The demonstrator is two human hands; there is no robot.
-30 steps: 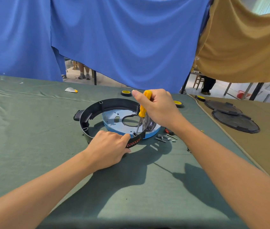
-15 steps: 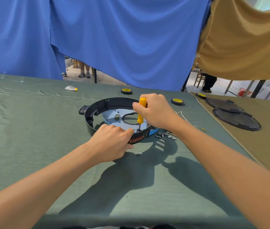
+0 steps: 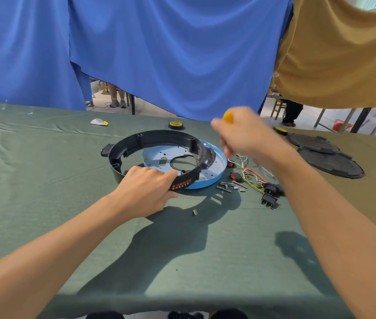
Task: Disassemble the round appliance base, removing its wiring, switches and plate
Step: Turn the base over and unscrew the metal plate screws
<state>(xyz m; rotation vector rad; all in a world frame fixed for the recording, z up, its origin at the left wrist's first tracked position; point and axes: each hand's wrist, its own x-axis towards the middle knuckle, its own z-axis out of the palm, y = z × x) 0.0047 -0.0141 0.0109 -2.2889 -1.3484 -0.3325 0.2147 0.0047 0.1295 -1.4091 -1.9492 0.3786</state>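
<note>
At mid-table, on the green cloth point(image 3: 44, 180), the black ring point(image 3: 159, 139) is gripped at its 6 o'clock wall by the left hand point(image 3: 145, 192), fingers curled over the rim. The blue plate point(image 3: 219, 166) shows inside it and past its 3 o'clock side. Screws point(image 3: 228, 186), switches point(image 3: 270, 196) and wires point(image 3: 249, 173) are spread at the plate's 4 o'clock. At 1 o'clock, a screwdriver point(image 3: 228, 117) is clenched in the blurred right hand point(image 3: 244, 137). A tape roll point(image 3: 176, 125) is seen at 12.

Bare left hand point(image 3: 144, 192) and right hand point(image 3: 243, 134) on long, bare forearms point(image 3: 72, 240).
</note>
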